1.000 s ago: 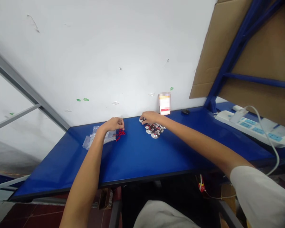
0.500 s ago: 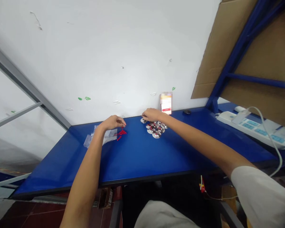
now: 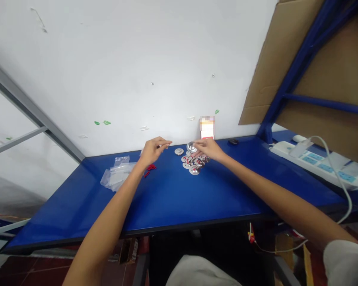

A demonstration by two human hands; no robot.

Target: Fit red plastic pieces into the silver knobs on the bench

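My right hand (image 3: 208,148) pinches the edge of a shiny silver metal disc (image 3: 191,147), tilted up above a pile of similar discs (image 3: 194,170). The piled discs have raised centres, and bits of red show among them. A single disc (image 3: 179,151) lies flat on its own, left of the pile. My left hand (image 3: 155,151) hovers to the left with thumb and fingers pinched together; what they hold, if anything, is too small to make out. Beneath it is a small heap of red cord loops (image 3: 150,169), partly behind the wrist.
Clear plastic bags (image 3: 116,174) lie on the blue table (image 3: 173,202) at left. A phone (image 3: 207,128) leans on the wall behind the discs. A black round object (image 3: 233,141) and a white power strip (image 3: 322,165) with a cable are on the right.
My right hand has lifted a disc and tilted it up, while another disc now lies alone on the table. My left hand has moved right, away from the red loops toward the discs.
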